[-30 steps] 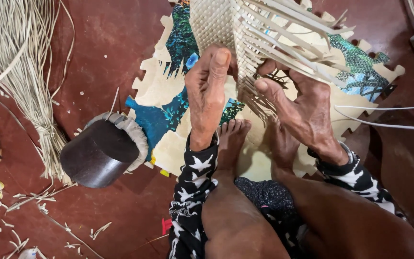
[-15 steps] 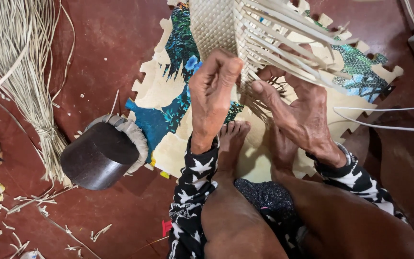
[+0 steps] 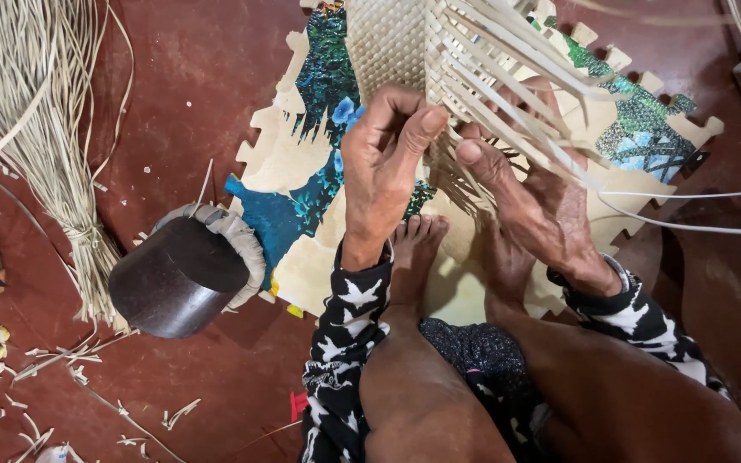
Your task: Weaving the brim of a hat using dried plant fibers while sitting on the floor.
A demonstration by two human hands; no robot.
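1. the left hand [image 3: 381, 171] is raised with its fingers curled narrow, thumb and fingertips pinching at the edge of the woven panel [image 3: 388, 43] where the loose strips [image 3: 508, 77] begin.
2. the right hand [image 3: 535, 206] sits just beside it, thumb up and pressed against the strips; its fingers go in behind them, so i cannot tell exactly which strip it grips.
3. the panel stands upright at the top of the view, over the jigsaw-edged foam mat [image 3: 302, 163], with both bare feet [image 3: 418, 249] planted on the mat below it.
4. to do this weaving step well, i judge each strip should be held taut and flat, pushed snug against the finished rows before the next is crossed.
5. well apart on the left: a dark cylindrical block [image 3: 177, 274] with a cloth-wrapped end lies on the red floor [image 3: 173, 69], near a bundle of dried strips [image 3: 36, 129].
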